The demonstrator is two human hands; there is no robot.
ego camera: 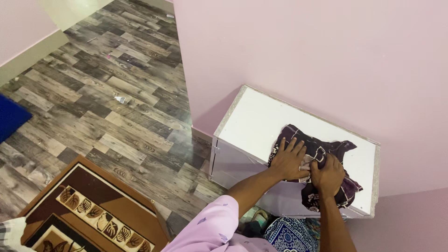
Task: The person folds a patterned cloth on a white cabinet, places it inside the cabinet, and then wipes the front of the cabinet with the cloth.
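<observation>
A dark purple patterned cloth (326, 149) lies bunched on top of a low white cabinet (261, 121) that stands against a pink wall. My left hand (288, 160) rests flat on the cloth's left part, fingers spread. My right hand (328, 176) presses on the cloth just to the right, fingers curled into the fabric. The two hands touch each other. Part of the cloth hangs over the cabinet's front edge below my right hand.
Pink walls (303, 51) rise behind and beside the cabinet. Wood-pattern flooring (107, 102) stretches to the left, with a brown leaf-pattern rug (88, 205) at lower left and a blue object (9, 116) at the left edge. Blue patterned fabric (289, 235) lies below the cabinet.
</observation>
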